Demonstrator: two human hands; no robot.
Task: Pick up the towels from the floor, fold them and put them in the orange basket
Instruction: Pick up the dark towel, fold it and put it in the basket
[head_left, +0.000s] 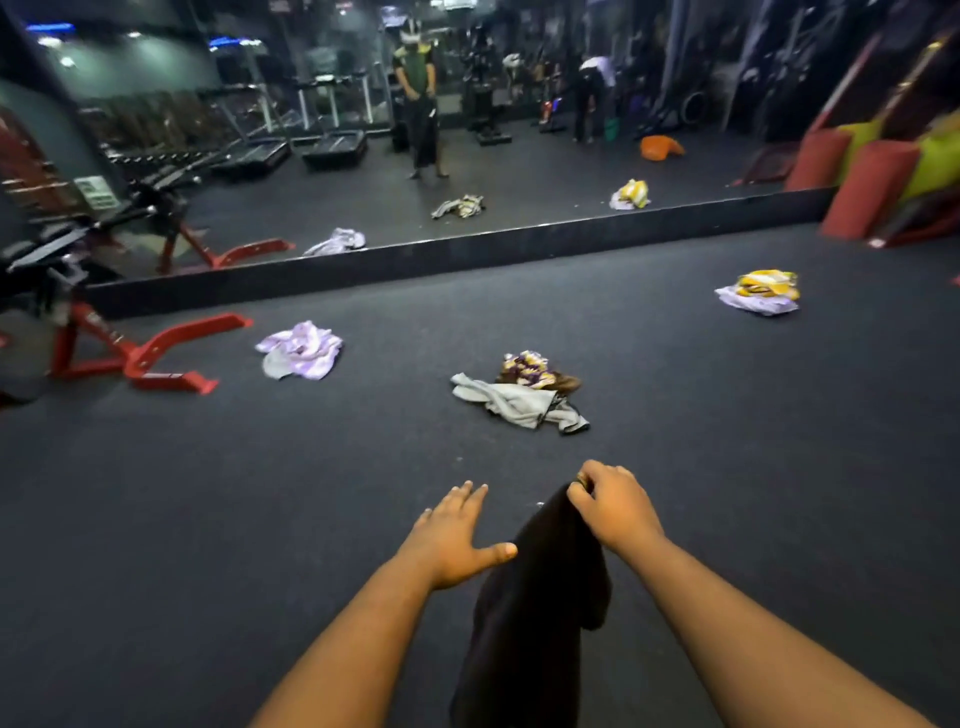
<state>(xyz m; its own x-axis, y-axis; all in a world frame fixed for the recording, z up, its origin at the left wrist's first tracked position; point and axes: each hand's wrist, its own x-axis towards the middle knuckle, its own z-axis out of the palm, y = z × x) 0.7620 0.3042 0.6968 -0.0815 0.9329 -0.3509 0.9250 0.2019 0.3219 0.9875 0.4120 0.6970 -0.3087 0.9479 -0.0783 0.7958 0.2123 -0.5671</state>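
Right hand (613, 512) is seen pinching the top edge of a dark towel (540, 613), fingers curled round the cloth; the towel is held up and hangs limp between the two forearms, its lower end lost at the frame's bottom edge. Left hand (457, 535) is held just beside the towel, fingers straight and spread, thumb out toward the cloth, nothing gripped.

Further towels are noted on the floor (208, 519): a grey towel (514, 402) crumpled ahead of the hands, with a purple-and-yellow patterned towel (535, 370) touching its far side; a lilac towel (301, 349) to the left, near the red frame (171, 358) of a gym machine; a yellow-and-lilac heap (761, 293) well apart to the right. A wall mirror (467, 171) runs behind them, and an orange shape (660, 147) is reflected in it; whether that is the basket cannot be told. No basket is seen directly.

Step judged in hand: one towel picked up, folding not yet begun. A second corner of the top edge would next need to be taken by the free left hand, so that the cloth can be spread flat before being doubled over. The dark cloth against the dark floor may make edges hard to find.
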